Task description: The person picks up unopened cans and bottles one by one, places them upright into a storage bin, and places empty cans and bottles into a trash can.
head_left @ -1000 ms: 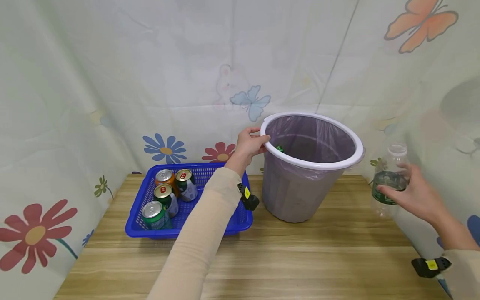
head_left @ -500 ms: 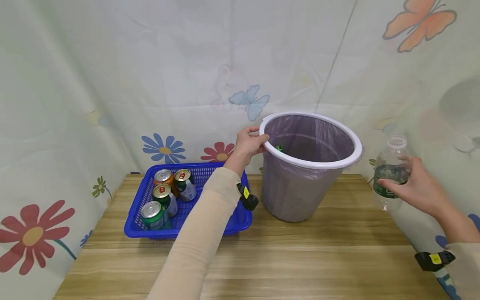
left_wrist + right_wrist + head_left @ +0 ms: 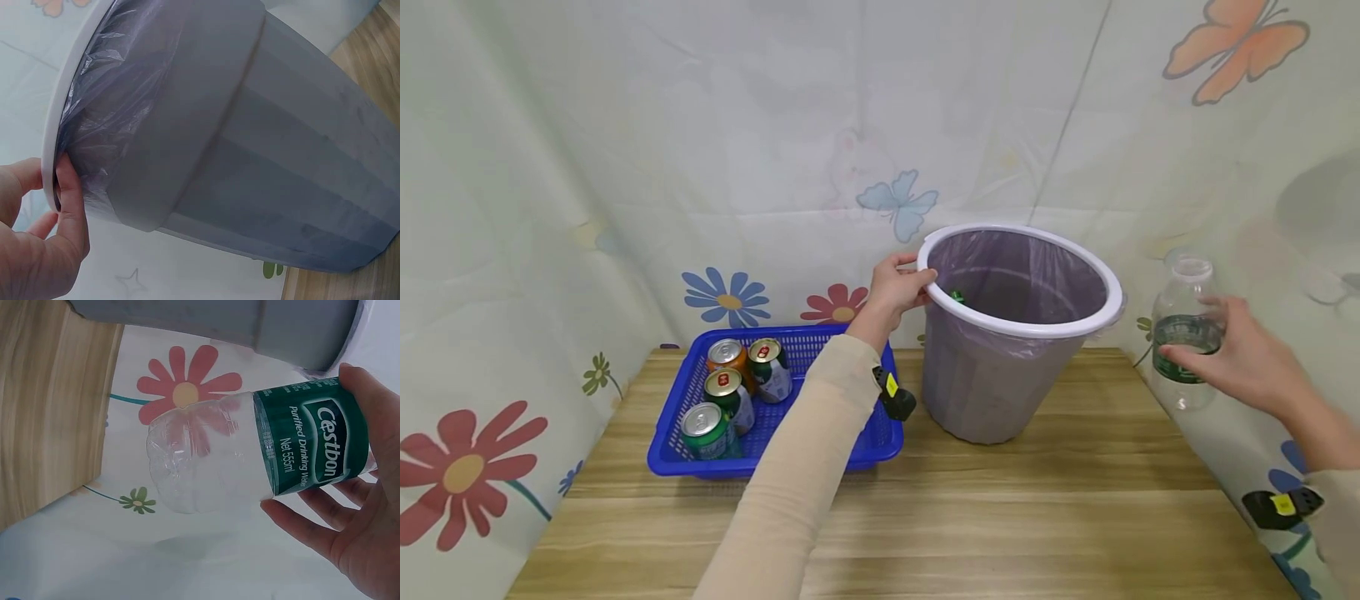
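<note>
A grey trash can (image 3: pixel 985 383) with a white rim ring and a thin purplish liner bag (image 3: pixel 106 125) stands on the table. My left hand (image 3: pixel 895 290) pinches the left side of the ring, thumb on top and fingers beneath, as the left wrist view also shows. Off to the right, my right hand (image 3: pixel 1255 358) grips a clear plastic water bottle (image 3: pixel 1187 333) around its green label (image 3: pixel 312 437). The bottle is upright, has no cap and looks empty. A bit of green (image 3: pixel 957 296) shows inside the can; most of the can's inside is hidden.
Left of the can sits a blue plastic basket (image 3: pixel 658 458) with several drink cans, among them a green can (image 3: pixel 707 432) and an orange can (image 3: pixel 727 357). My left forearm crosses over the basket's right part. A wooden table (image 3: pixel 1000 517) lies beneath, with flowered curtains behind and beside it.
My right hand has lifted the bottle a little and moved slightly right. My left hand stays on the ring, and the trash can and basket have not moved.
</note>
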The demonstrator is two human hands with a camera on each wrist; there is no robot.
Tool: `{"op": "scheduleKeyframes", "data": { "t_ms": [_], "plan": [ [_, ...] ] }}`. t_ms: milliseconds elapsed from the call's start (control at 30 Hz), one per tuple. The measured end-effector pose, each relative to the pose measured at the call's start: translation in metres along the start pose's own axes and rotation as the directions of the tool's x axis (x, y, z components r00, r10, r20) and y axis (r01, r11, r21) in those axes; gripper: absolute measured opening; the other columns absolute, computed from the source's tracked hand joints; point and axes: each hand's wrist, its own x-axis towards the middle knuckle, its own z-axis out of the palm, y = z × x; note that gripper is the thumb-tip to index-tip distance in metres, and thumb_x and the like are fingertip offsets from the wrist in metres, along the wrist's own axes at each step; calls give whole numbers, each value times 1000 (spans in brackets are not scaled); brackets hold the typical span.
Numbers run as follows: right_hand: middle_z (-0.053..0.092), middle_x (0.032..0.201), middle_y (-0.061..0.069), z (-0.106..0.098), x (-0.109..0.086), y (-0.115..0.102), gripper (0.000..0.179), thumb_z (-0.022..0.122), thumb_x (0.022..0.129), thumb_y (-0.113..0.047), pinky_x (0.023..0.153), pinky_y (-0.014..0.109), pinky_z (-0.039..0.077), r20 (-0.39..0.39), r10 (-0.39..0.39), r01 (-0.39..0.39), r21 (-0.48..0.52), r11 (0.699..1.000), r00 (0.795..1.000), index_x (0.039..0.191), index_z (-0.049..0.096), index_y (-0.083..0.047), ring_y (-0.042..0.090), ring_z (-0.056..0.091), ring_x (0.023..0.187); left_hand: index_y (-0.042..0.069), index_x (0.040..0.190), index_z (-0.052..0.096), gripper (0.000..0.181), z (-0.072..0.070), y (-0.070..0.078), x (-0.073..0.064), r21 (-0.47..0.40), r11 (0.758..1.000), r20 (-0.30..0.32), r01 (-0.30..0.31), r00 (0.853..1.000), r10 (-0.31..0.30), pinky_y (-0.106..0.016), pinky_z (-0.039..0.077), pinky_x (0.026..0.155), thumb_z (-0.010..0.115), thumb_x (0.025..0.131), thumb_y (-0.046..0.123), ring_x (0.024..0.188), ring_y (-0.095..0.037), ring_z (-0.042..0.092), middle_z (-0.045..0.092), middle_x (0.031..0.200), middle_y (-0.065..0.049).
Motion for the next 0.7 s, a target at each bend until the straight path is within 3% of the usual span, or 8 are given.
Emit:
{"op": "scheduleKeyframes", "data": {
  "t_ms": [233, 467, 700],
  "plan": [
    [33, 118, 46, -14, 5, -5, 95, 69, 80, -37, 66, 67, 39, 5, -10, 10, -49, 999, 1000, 137, 12, 13, 60, 40, 95, 11, 122, 51, 42, 0, -1, 1, -8, 1000, -5, -8, 1000, 8, -26, 56, 66, 67, 83, 12, 71, -17, 64, 60, 101, -11],
    [34, 113, 46, -29, 10, -7, 95, 71, 78, -35, 52, 58, 44, -17, -46, 45, -88, 995, 999, 135, 14, 16, 59, 45, 86, 11, 122, 52, 41, 0, -1, 0, -5, 1000, -8, -9, 1000, 9, -27, 56, 68, 67, 83, 12, 73, -18, 64, 61, 101, -11],
    [33, 117, 46, -39, 20, -15, 98, 71, 77, -38, 59, 64, 43, -29, -48, 44, -105, 994, 998, 137, 14, 15, 59, 42, 91, 11, 122, 51, 42, 0, 0, 2, -4, 1000, -3, -3, 1000, 3, -27, 56, 68, 67, 84, 12, 72, -17, 64, 60, 103, -12]
  ]
}}
